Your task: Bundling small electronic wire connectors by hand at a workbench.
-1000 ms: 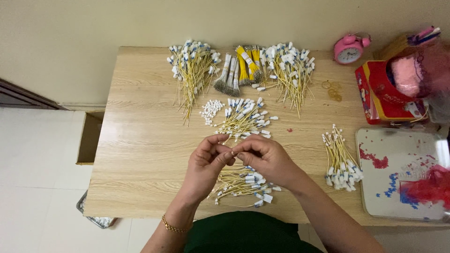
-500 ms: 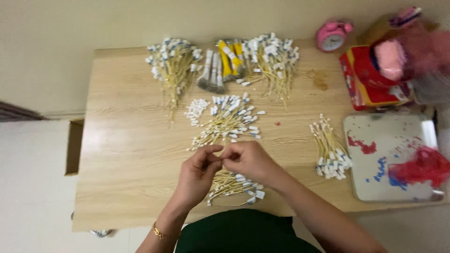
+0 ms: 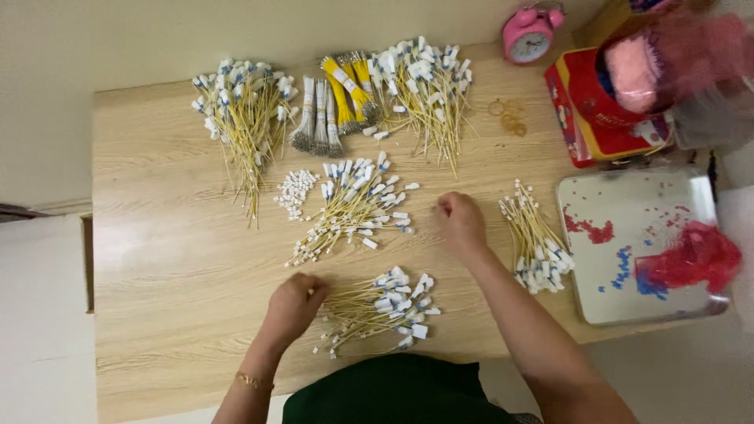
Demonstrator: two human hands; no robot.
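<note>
Bundles of thin yellow wires with white and blue end tags lie spread over a light wooden table (image 3: 157, 259), and the nearest pile (image 3: 377, 306) serves as the landmark. Curled loosely, the left hand (image 3: 294, 302) rests on the table touching the left end of that pile, its fingers tucked under so that I cannot tell whether they pinch a wire. Up and to the right of the pile, the right hand (image 3: 459, 220) hovers in a loose fist, apart from any bundle; whether it holds anything cannot be told. Just above the pile lies a middle pile (image 3: 353, 208) of the same wires, with a small heap of white connectors (image 3: 296, 191) beside it. Farther above sit two large bundles (image 3: 243, 118), and between them grey and yellow wire bunches (image 3: 330, 106). Right of the pile lies a smaller bundle (image 3: 538, 243), then a metal tray (image 3: 628, 306) with red and blue bits. A pink alarm clock (image 3: 528, 33) stands at the far edge.
</note>
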